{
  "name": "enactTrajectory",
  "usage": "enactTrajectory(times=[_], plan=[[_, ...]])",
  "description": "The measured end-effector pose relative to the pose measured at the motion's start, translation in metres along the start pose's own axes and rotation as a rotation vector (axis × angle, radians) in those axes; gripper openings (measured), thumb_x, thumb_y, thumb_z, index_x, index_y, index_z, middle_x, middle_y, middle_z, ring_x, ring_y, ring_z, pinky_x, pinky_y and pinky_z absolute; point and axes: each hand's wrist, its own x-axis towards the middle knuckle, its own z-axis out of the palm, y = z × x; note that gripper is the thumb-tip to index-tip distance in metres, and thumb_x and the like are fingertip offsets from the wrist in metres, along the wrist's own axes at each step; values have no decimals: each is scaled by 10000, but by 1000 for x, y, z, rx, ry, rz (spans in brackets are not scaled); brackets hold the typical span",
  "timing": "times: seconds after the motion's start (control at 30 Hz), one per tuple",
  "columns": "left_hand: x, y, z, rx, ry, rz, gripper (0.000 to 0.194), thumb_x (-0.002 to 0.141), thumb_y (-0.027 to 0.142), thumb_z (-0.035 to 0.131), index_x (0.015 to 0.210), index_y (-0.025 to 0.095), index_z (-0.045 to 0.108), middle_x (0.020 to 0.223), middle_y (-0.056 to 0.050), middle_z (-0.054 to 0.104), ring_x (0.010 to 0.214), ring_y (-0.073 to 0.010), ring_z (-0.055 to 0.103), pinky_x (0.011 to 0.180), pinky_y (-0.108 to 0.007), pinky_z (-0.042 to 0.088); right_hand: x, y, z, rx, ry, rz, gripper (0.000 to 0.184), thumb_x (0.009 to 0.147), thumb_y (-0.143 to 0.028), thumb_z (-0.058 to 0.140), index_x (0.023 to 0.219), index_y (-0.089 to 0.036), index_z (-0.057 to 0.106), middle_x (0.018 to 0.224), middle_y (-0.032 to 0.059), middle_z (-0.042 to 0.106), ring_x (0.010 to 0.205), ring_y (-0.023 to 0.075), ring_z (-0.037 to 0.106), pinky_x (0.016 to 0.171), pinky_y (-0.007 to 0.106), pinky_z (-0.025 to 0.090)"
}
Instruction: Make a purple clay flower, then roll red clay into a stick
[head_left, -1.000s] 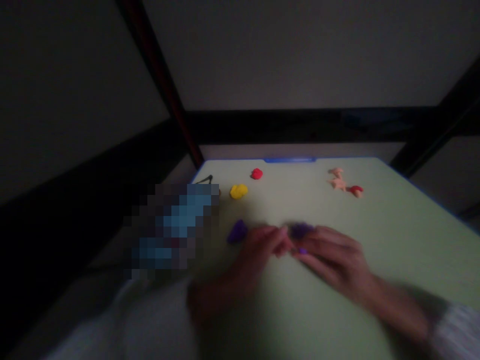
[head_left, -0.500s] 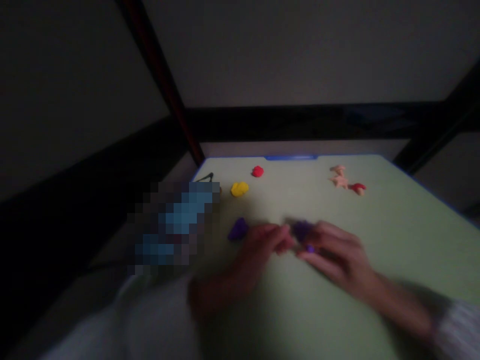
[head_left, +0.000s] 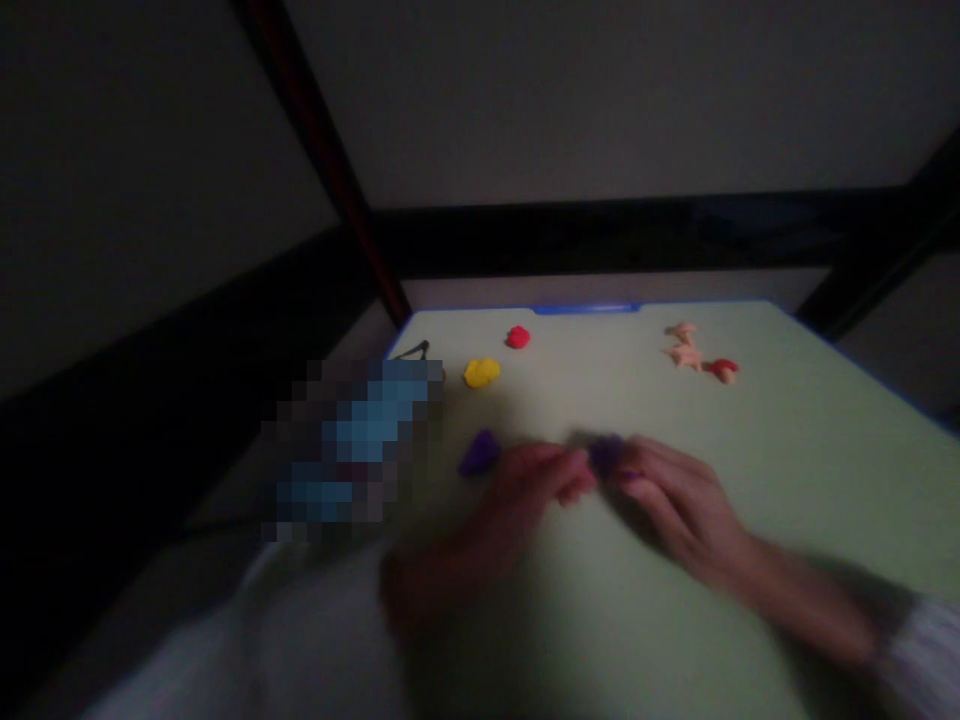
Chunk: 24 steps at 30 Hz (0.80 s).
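Observation:
The view is dim and blurred. Both my hands rest on a pale green board (head_left: 787,440) and meet at a small purple clay piece (head_left: 606,452). My left hand (head_left: 525,490) has its fingertips pinched against that piece from the left. From the right, my right hand (head_left: 675,495) curls its fingers round the same piece. A second purple clay lump (head_left: 480,453) lies on the board just left of my left hand, apart from it.
At the board's far side lie a yellow clay lump (head_left: 481,372), a red clay lump (head_left: 517,337), and peach clay shapes (head_left: 686,345) with a red bit (head_left: 724,369). A pixelated blue patch covers the board's left edge. Dark bars frame the area.
The small purple piece has gone from under my right fingertips to between both hands' fingertips. The camera tipped slightly, so everything sits a little higher in view.

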Motion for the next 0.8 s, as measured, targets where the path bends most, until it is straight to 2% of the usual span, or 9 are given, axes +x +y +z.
enactTrajectory(times=[0.1,0.23,0.37,0.5,0.6,0.8], plan=[[1,-2,-2,49,-14,1,325,804,372,507,549,171,519,572,-1,510,584,-118,440,577,-259,352,0,0,-1,-33,-8,3,260,937,-287,406,755,-156,537,640,31,552,596,142,497,529,259,416],[1,-1,-6,132,-89,12,308,817,341,521,575,152,546,574,5,510,594,-120,449,593,-262,339,0,0,-2,5,-7,13,62,872,-205,551,880,-157,590,744,35,579,671,132,535,591,242,449],[-1,7,-6,202,-155,17,240,799,315,564,644,139,616,620,8,533,636,-126,462,610,-257,347,-1,2,1,19,61,-3,138,831,-143,599,957,-183,640,838,46,550,746,132,547,608,230,462],[-1,9,-4,188,-116,24,173,744,288,630,672,136,671,676,-8,584,693,-144,501,664,-262,375,-1,3,6,68,80,16,183,807,-127,624,974,-193,660,829,41,539,739,132,546,579,230,465],[0,7,-3,96,-87,12,143,748,272,631,730,144,693,731,-13,622,735,-144,525,709,-260,387,1,2,6,110,119,52,231,779,-126,660,996,-207,665,814,29,546,721,122,542,580,227,471],[0,5,-6,38,-118,13,135,744,253,631,695,133,669,673,8,558,679,-121,473,656,-243,356,3,1,1,131,147,71,203,771,-140,670,949,-233,695,780,16,542,693,121,539,551,236,467]])
